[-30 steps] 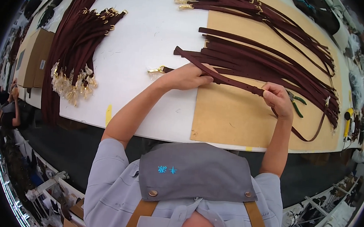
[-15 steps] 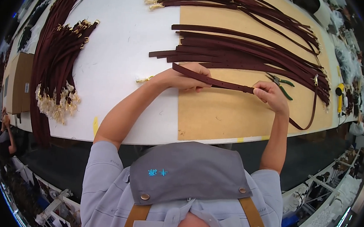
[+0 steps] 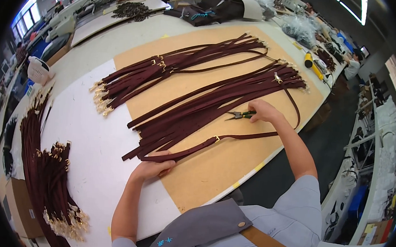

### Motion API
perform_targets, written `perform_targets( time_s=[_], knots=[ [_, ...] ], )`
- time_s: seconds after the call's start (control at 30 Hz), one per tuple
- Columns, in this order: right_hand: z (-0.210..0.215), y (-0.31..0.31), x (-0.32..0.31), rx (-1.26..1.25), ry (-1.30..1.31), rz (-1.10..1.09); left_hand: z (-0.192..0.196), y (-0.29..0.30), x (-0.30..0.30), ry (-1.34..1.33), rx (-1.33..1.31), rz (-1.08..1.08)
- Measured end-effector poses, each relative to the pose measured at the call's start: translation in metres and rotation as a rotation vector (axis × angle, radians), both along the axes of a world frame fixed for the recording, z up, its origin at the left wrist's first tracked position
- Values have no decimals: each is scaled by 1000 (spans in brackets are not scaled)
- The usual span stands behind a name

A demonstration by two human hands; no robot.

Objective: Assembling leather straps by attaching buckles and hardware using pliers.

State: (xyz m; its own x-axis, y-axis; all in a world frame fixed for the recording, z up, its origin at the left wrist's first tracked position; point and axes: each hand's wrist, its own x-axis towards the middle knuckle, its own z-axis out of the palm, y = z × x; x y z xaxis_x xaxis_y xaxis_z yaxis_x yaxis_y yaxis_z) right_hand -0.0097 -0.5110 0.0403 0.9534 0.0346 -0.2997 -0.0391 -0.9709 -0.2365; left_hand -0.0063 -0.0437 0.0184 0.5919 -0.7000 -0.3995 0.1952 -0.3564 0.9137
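Well left of the fingers of the left hand (image 3: 153, 169), had a bundle of maroon straps (image 3: 54, 177) apart, perhaps against mixing. Between those narrowed fingers, held the buckled strap (image 3: 196, 148) near one end, seemingly for steadiness, with its gold buckle (image 3: 216, 139) off to their right. Farther right, gripped the green-handled pliers (image 3: 237, 115) in the right hand (image 3: 264, 111), tips leftward, probably clear of those fingers; could not tell whether lifted.

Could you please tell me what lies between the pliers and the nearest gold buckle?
In the head view, only bare tan board lies between pliers and buckle.
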Motion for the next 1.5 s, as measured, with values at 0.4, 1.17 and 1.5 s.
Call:
perform_targets(
  time_s=[0.4, 1.17, 1.5],
  knots=[
    [41, 26, -47, -240, -213, -20, 12, 34, 0, 162, 70, -148],
    [18, 213, -44, -231, -366, 485, -28, 29, 5, 309, -234, -12],
    [22, 221, -32, -709, -481, 762, -26, 29, 10, 322, -261, -19]
  ],
)
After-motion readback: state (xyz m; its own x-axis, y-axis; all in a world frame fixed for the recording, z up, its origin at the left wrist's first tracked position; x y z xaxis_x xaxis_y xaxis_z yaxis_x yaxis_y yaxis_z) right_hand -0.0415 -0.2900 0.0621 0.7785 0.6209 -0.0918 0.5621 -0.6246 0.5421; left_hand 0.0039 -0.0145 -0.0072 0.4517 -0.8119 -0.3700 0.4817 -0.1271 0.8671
